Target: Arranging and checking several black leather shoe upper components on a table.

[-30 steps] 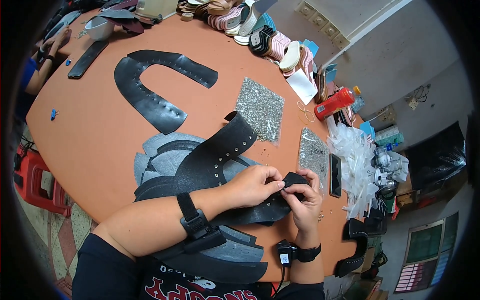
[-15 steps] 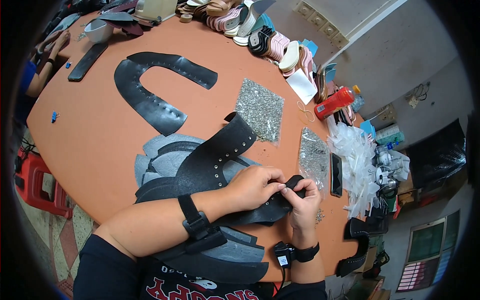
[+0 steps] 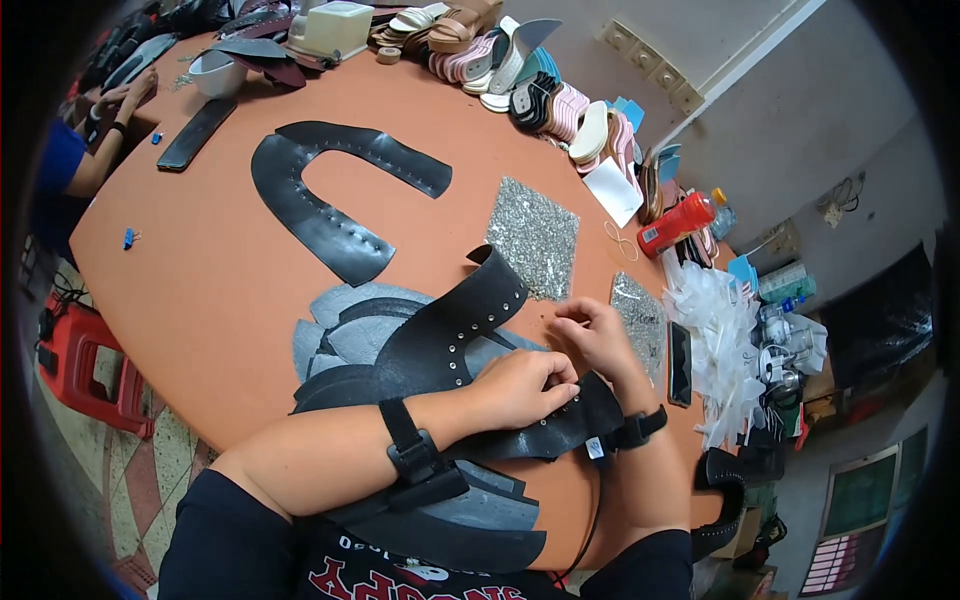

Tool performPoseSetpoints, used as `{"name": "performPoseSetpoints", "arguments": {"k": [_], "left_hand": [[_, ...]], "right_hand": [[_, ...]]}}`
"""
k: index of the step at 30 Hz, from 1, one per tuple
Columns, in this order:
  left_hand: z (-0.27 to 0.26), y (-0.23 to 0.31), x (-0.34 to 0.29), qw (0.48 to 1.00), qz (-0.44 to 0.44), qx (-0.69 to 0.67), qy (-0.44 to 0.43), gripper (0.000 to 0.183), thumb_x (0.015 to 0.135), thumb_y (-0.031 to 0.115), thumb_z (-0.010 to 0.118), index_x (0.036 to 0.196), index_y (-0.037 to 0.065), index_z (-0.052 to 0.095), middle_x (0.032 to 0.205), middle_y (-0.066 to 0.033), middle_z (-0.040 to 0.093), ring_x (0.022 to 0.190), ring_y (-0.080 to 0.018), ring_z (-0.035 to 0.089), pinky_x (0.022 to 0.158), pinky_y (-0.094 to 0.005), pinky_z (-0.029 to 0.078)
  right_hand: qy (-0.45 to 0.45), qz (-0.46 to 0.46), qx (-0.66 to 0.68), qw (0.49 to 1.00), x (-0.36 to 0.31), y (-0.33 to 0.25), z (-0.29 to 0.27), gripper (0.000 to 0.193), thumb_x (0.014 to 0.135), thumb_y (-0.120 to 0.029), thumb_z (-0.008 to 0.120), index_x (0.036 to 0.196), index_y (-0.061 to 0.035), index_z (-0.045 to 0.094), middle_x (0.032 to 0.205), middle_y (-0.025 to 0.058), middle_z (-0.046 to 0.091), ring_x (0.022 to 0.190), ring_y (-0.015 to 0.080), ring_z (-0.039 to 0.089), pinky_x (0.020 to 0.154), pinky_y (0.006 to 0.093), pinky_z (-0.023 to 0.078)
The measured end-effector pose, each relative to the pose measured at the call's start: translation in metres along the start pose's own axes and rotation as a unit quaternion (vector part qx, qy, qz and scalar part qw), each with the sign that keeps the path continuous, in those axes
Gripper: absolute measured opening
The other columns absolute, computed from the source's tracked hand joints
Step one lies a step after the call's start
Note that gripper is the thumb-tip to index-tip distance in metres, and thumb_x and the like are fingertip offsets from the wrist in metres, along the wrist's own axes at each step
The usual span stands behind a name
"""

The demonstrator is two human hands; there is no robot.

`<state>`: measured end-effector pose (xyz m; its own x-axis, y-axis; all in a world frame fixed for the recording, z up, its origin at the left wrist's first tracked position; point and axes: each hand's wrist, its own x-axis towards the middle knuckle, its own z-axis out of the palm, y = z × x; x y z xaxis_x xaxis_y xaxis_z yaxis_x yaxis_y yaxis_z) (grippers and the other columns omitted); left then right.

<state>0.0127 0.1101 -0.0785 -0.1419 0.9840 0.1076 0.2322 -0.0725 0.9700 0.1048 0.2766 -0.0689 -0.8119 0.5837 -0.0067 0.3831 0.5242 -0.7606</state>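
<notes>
My left hand (image 3: 525,388) is closed on the edge of a long, curved black leather piece (image 3: 430,335), its thumb and curled fingers gripping near the right end. A row of small silver metal fittings runs along that piece, whose far end curls upward. My right hand (image 3: 598,345) is off the leather, fingers bent and slightly apart, beside the near corner of a clear bag of small metal fittings (image 3: 535,235). Nothing shows between its fingertips. Beneath the leather lies a stack of grey and black cut pieces (image 3: 350,310), with more (image 3: 495,495) near my body.
Farther off lies a U-shaped black leather piece (image 3: 290,195). To the right are a second bag of fittings (image 3: 637,315), a phone (image 3: 679,362), white plastic scraps (image 3: 700,310) and a red bottle (image 3: 677,224). Stacked shoe parts (image 3: 550,103) line the far edge. Another person's arm (image 3: 100,150) reaches in at far left.
My right hand has let go of the leather's end and moved away from me, toward the bag of fittings. My left hand keeps its grip. The whole view has shifted slightly.
</notes>
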Motion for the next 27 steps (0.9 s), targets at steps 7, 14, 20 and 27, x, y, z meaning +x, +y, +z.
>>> {"name": "performPoseSetpoints", "arguments": {"k": [7,14,20,27], "left_hand": [[0.003,-0.001,0.000,1.000,0.007,-0.015,0.006,0.021,0.084,0.026,0.060,0.089,0.006,0.062,0.081,-0.0087,0.067,0.076,-0.0256,0.064,0.067,-0.0372,0.048],[0.004,-0.006,0.004,0.996,-0.003,-0.086,0.008,0.021,0.088,0.021,0.060,0.089,0.000,0.059,0.070,-0.0009,0.059,0.063,-0.0066,0.051,0.057,-0.0241,0.041],[0.005,-0.006,0.001,0.996,0.009,-0.088,0.017,0.020,0.087,0.021,0.061,0.087,0.000,0.059,0.069,-0.0019,0.059,0.060,-0.0081,0.052,0.054,-0.0260,0.041],[0.003,-0.001,-0.001,0.999,0.032,-0.010,0.019,0.019,0.083,0.022,0.062,0.084,0.003,0.061,0.070,-0.0098,0.063,0.064,-0.0208,0.062,0.059,-0.0331,0.046]], "right_hand": [[-0.037,-0.051,-0.191,0.980,0.021,-0.004,0.012,0.017,0.076,-0.011,0.067,0.088,0.0005,0.063,0.080,0.0130,0.064,0.072,0.0226,0.062,0.066,0.0322,0.049],[0.053,-0.004,0.207,0.977,-0.020,-0.037,-0.027,0.010,0.082,0.000,0.062,0.092,0.0015,0.060,0.080,0.0047,0.062,0.074,0.0114,0.059,0.068,0.0242,0.049],[0.104,-0.091,0.169,0.976,-0.091,-0.051,-0.031,0.009,0.078,0.009,0.061,0.085,0.0034,0.060,0.090,0.0087,0.059,0.089,0.0159,0.057,0.080,0.0261,0.046],[0.216,-0.091,0.159,0.959,-0.114,-0.059,-0.017,0.010,0.074,0.009,0.063,0.080,0.0020,0.061,0.092,0.0088,0.055,0.087,0.0186,0.055,0.081,0.0304,0.043]]}}
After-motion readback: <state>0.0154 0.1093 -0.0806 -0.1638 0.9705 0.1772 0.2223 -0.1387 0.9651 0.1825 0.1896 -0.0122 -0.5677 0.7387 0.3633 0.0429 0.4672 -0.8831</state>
